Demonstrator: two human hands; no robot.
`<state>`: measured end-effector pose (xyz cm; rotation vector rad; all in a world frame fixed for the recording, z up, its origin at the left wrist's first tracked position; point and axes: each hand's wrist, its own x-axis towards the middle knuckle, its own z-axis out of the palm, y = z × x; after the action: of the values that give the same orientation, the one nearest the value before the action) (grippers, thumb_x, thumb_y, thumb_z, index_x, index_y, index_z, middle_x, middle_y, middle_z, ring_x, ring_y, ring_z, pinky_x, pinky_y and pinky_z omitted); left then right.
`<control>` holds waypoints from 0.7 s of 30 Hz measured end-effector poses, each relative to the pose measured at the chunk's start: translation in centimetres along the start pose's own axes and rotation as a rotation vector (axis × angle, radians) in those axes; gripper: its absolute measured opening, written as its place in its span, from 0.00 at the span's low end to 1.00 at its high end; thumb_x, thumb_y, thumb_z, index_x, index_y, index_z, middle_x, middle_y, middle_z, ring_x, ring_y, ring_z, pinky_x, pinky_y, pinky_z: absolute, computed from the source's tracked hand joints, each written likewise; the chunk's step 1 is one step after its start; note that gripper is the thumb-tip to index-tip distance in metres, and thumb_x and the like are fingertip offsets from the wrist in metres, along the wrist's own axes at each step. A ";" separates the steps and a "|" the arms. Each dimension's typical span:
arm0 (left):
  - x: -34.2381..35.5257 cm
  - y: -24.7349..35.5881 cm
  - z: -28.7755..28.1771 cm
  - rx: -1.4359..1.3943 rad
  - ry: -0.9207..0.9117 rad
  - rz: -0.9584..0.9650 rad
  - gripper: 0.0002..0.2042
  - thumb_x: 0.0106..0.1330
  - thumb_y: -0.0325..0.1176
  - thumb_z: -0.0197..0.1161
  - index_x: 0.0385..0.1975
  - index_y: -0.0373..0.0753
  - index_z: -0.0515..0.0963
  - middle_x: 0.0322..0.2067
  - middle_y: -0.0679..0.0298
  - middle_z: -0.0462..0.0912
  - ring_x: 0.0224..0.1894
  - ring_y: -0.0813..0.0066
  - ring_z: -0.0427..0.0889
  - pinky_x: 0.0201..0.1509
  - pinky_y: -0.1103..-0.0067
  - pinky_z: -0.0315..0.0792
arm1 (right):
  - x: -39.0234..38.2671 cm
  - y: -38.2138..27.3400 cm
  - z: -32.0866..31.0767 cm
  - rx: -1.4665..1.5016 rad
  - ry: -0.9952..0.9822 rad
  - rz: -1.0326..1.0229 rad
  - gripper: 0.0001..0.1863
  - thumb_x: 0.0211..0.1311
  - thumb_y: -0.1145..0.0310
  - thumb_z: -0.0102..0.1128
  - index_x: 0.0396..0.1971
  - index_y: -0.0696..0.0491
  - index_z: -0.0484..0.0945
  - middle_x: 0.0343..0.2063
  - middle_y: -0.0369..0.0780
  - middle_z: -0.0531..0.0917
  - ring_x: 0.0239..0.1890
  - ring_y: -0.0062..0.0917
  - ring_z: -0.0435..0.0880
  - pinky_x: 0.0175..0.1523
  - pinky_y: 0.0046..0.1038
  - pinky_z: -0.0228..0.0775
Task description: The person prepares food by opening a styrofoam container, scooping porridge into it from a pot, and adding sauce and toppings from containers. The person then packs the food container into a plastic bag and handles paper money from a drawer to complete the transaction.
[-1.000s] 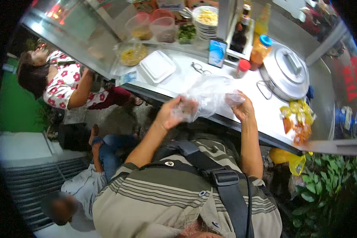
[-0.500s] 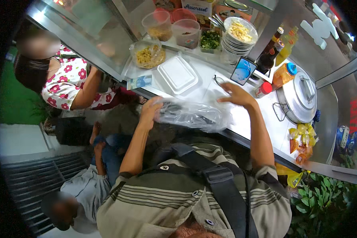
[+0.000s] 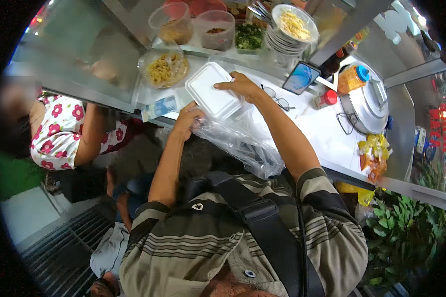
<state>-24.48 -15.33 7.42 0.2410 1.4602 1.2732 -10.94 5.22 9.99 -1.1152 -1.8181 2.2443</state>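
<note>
My left hand [image 3: 187,120] is closed on the edge of a clear plastic bag [image 3: 243,144], which hangs to the right over the counter's near edge. Just beyond it sits a white lidded takeaway box [image 3: 210,88]. My right hand [image 3: 239,87] grips the right side of this box, thumb on the lid and the other fingers over its far edge. The bag's mouth lies right against the near side of the box. Left of the box lies a blue banknote [image 3: 159,108], and behind that a clear bag of yellow noodles [image 3: 164,69].
Eyeglasses [image 3: 278,98], a propped phone [image 3: 301,78], a red-capped jar [image 3: 326,99] and a large lidded pot [image 3: 366,101] stand to the right. Stacked plates [image 3: 288,42] and tubs [image 3: 214,30] line the back shelf. A person in a floral top [image 3: 59,131] is at the left.
My right hand has moved left from near the eyeglasses onto the white box. The bag's open end has come up to the box. My view has shifted slightly.
</note>
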 end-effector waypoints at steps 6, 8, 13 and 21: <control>-3.2 0.4 8.8 0.075 -0.057 0.182 0.18 0.61 0.26 0.62 0.52 0.35 0.76 0.21 0.71 0.77 0.15 0.88 0.68 0.14 0.88 0.58 | -6.6 1.9 -8.0 0.185 0.048 -0.225 0.40 0.47 0.60 0.75 0.57 0.64 0.67 0.45 0.49 0.80 0.44 0.30 0.82 0.47 0.29 0.77; -4.7 2.2 10.8 0.378 -0.346 -0.095 0.12 0.64 0.28 0.60 0.46 0.33 0.81 0.16 0.72 0.75 0.13 0.87 0.67 0.15 0.88 0.60 | -12.1 2.8 -10.6 0.342 0.177 -0.255 0.36 0.52 0.60 0.69 0.57 0.63 0.67 0.46 0.45 0.80 0.44 0.27 0.82 0.48 0.27 0.76; -9.1 6.0 23.4 0.385 -0.311 0.171 0.11 0.69 0.35 0.57 0.37 0.34 0.82 0.09 0.73 0.67 0.08 0.87 0.60 0.11 0.85 0.53 | -31.1 3.4 -18.7 0.443 0.520 -0.449 0.34 0.57 0.64 0.59 0.62 0.63 0.63 0.49 0.42 0.78 0.52 0.25 0.78 0.59 0.27 0.70; -9.8 3.6 36.3 0.480 -0.355 0.359 0.14 0.72 0.40 0.55 0.28 0.38 0.78 0.11 0.68 0.71 0.10 0.83 0.68 0.11 0.84 0.61 | -39.4 11.3 -23.7 0.381 0.389 -0.179 0.33 0.56 0.67 0.64 0.59 0.68 0.64 0.45 0.46 0.81 0.47 0.27 0.82 0.55 0.26 0.72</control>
<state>6.47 -0.98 23.61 1.0350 1.4265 1.0636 35.62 3.54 18.44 -1.1571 -1.2264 1.9832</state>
